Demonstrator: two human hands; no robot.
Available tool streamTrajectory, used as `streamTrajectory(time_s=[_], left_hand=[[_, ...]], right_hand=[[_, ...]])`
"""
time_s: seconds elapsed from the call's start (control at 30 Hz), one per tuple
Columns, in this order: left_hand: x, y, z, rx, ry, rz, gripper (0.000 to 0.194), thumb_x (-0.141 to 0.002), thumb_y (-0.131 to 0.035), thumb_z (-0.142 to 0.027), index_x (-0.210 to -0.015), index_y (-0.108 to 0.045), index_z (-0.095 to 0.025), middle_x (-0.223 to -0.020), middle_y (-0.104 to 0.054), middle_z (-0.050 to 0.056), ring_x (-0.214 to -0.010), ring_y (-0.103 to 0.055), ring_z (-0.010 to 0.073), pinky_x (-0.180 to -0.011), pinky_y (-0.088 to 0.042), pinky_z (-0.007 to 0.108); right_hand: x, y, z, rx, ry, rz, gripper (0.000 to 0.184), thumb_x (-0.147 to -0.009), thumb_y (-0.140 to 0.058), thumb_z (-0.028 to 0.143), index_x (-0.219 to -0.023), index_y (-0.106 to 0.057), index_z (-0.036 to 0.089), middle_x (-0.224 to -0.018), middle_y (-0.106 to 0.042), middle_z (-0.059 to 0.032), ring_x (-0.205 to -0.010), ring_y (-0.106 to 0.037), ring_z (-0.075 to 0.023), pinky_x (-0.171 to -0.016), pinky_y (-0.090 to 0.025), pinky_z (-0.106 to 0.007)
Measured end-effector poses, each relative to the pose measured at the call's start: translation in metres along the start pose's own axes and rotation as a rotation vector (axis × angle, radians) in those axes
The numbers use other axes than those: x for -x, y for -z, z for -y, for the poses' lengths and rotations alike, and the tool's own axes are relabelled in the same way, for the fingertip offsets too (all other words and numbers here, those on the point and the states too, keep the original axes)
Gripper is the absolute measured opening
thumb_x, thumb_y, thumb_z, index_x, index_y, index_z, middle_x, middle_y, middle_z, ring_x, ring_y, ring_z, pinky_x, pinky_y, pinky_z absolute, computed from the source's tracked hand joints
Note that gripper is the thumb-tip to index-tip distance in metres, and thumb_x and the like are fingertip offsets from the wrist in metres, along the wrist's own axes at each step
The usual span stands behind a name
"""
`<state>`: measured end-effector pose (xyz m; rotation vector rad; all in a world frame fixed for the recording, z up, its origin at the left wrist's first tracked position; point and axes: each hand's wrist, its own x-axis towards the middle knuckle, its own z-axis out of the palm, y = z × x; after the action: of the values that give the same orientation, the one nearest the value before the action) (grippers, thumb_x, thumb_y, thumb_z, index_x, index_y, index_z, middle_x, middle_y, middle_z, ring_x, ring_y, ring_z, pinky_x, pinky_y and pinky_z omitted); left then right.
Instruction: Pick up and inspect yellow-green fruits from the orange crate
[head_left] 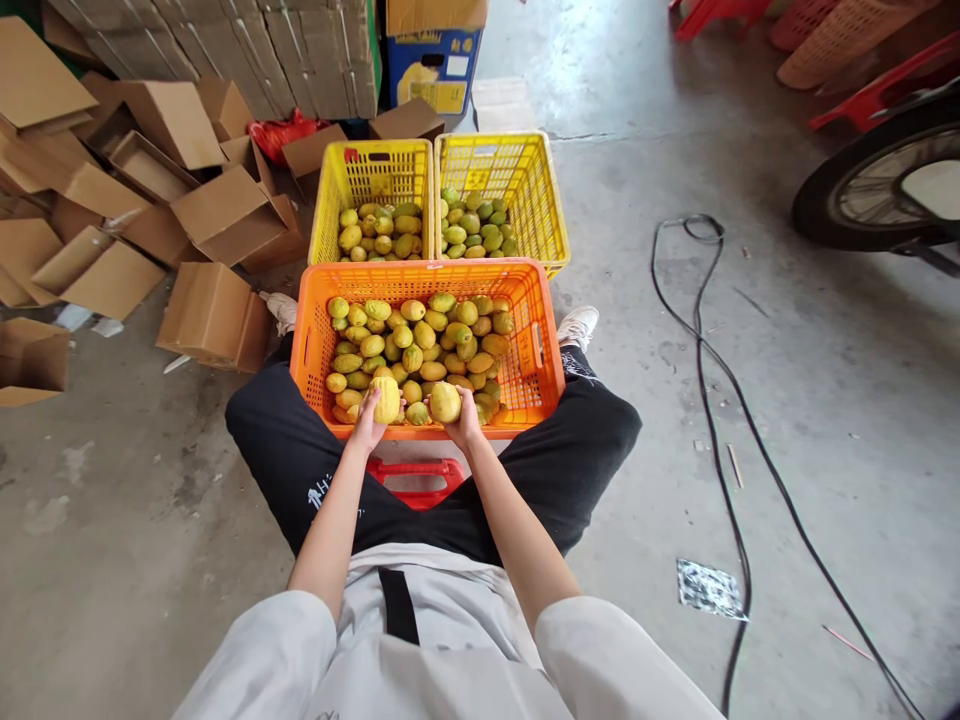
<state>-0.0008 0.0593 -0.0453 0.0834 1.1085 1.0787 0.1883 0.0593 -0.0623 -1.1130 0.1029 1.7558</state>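
My left hand [367,426] is closed around a yellow oval fruit [386,400] with faint lengthwise ridges. A rounder, paler yellow fruit [445,403] sits in the grip of my right hand [466,420]. Both hands are over the near side of an orange plastic crate [536,350], a short gap apart. Inside that crate lie many similar fruits [433,371], yellow, green and orange-tinged; their exact kind is unclear. Behind it stand two yellow crates, the left one [322,205] with mostly yellow fruits and the right one [540,200] with greener fruits.
Open cardboard boxes [217,310] are heaped at the left. A blue carton [450,60] stands behind the crates. On the right, a black cable [701,350] loops over the concrete floor near a wheel [817,190]. Red plastic [420,497] shows between my legs.
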Motion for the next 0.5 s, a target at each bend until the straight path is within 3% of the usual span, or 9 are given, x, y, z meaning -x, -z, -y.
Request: streamTrajectory(time_s=[0.17,0.33,0.5], left_hand=[[-0.003,0.0068,0.0004,0.067,-0.051,-0.023,0.026,-0.097,-0.06,-0.044,-0.1,-0.074,-0.022,-0.101,-0.081,0.011,-0.117,-0.074,0.0295,-0.097,-0.06,0.04],[-0.0085,0.0099,0.0021,0.127,-0.075,-0.049,0.028,-0.093,-0.063,-0.048,-0.102,-0.074,-0.023,-0.101,-0.08,0.009,-0.115,-0.073,0.0285,-0.096,-0.06,0.042],[-0.009,0.0085,-0.0006,0.202,-0.023,-0.101,0.036,-0.104,-0.048,-0.045,-0.109,-0.075,-0.022,-0.098,-0.08,0.01,-0.102,-0.077,0.0241,-0.091,-0.062,0.036]], right_hand=[[0.0013,0.0008,-0.0009,0.024,0.039,0.02,0.03,-0.079,-0.08,0.046,-0.091,-0.066,0.023,-0.074,-0.073,-0.0015,-0.08,-0.078,-0.0258,-0.069,-0.068,-0.038],[0.0002,0.002,-0.0024,0.021,0.121,0.01,0.028,-0.076,-0.084,0.034,-0.094,-0.065,0.026,-0.079,-0.073,0.0035,-0.077,-0.078,-0.0215,-0.072,-0.069,-0.036],[-0.0005,0.003,-0.0007,-0.002,0.073,0.024,0.028,-0.077,-0.081,0.036,-0.099,-0.068,0.023,-0.082,-0.074,0.0007,-0.078,-0.078,-0.0228,-0.071,-0.068,-0.036]])
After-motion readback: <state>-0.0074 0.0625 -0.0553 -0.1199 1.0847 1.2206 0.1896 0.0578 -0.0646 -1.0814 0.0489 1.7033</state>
